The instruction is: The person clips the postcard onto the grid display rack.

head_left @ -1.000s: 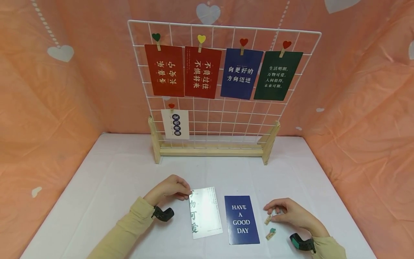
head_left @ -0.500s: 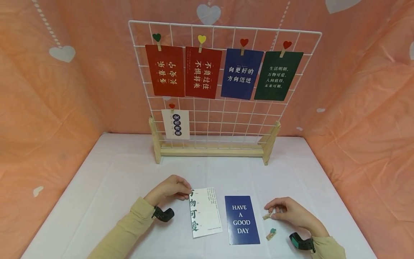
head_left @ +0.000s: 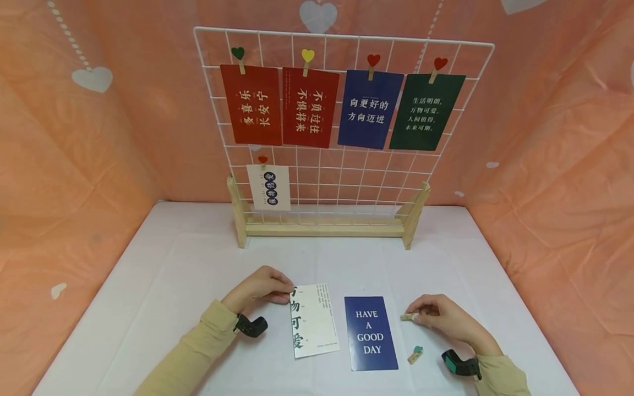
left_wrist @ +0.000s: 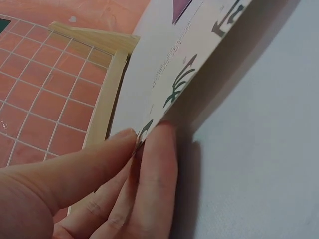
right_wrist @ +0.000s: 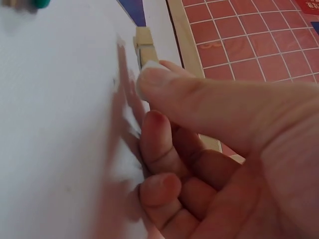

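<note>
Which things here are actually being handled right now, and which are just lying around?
In hand:
left hand pinching the white card
right hand pinching a wooden clip

Lying about:
blue card
teal-heart clip
wire grid, five cards already clipped on it

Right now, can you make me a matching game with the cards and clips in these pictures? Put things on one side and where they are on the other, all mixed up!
Things:
1. white card with green writing
2. blue HAVE A GOOD DAY card
3. plain wooden clip
4. clip with a teal heart

Places:
A. lying alone on the table, near the right wrist
B. pinched at its corner by the left hand
C. pinched in the right hand
D. flat on the table between the two hands, touched by neither

Pairs: 1-B, 2-D, 3-C, 4-A
</note>
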Motion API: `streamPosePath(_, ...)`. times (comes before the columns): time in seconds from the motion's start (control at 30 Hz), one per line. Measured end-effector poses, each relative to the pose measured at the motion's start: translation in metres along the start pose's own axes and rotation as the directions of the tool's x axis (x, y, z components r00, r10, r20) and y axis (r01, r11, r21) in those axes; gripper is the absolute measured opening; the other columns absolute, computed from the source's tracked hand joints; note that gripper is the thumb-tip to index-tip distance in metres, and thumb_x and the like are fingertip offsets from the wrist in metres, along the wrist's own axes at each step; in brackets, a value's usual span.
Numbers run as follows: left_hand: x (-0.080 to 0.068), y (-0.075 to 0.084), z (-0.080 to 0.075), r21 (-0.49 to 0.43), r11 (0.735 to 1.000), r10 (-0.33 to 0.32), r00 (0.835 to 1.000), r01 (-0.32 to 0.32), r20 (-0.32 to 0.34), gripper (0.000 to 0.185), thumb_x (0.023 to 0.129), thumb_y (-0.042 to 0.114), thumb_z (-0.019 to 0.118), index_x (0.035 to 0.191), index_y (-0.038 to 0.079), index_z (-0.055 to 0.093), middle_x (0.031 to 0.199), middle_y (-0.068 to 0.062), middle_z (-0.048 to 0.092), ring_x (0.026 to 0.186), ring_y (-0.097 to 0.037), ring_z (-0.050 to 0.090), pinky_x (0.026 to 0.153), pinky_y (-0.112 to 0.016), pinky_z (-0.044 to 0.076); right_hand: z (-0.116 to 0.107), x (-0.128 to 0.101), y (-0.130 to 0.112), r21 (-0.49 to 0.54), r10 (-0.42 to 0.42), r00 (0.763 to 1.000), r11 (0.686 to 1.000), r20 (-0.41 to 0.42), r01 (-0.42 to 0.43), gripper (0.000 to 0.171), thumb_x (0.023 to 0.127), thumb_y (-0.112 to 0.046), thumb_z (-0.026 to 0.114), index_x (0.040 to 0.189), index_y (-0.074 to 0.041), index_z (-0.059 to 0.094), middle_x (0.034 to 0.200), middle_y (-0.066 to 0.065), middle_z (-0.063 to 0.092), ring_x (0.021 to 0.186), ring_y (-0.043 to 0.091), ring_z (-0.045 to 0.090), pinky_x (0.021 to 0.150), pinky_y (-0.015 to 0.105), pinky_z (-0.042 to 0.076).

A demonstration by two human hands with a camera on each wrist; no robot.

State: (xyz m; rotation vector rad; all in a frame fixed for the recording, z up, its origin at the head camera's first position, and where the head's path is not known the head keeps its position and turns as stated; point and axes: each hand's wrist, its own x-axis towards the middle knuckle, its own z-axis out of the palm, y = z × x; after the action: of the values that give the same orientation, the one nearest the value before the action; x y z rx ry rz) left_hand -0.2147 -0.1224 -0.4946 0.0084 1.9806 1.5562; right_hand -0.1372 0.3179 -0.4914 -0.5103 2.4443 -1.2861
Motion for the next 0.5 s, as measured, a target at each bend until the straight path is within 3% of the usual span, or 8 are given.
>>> streamPosePath(0.27, 0.0004, -0.001, 0.002, -0.035, 0.999, 0.019, 1.0, -0.019, -0.018, 0.024, 0.079, -0.001, 0.074, 0.1, -0.01, 0.066, 0.085, -0.014, 0.068, 0.071, -0.017, 0.067, 0.07, -0.029, 0.058, -0.0028, 0.0048, 0.0009, -0.021, -0.021, 1.0, 1.0, -0.015, 0.021, 0.015, 0.091, -0.01, 0.065, 0.105, -0.006, 0.07, 0.1, 0.005, 0.065, 0.085, 0.008, 0.058, 0.073, 0.021, 0.051)
streamPosePath(0.5, -0.0006, -0.0024, 0.002, -0.1, 0.993, 0.059, 0.998, -0.056, 0.022, 0.024, 0.084, -0.003, 0.068, 0.103, -0.015, 0.062, 0.088, -0.016, 0.067, 0.071, -0.015, 0.067, 0.072, -0.028, 0.058, -0.0024, 0.0098, 0.0007, -0.016, 0.046, 0.999, 0.999, -0.015, -0.046, 0.014, 0.092, -0.01, 0.064, 0.104, -0.004, 0.068, 0.101, 0.01, 0.064, 0.081, 0.009, 0.056, 0.067, 0.022, 0.05)
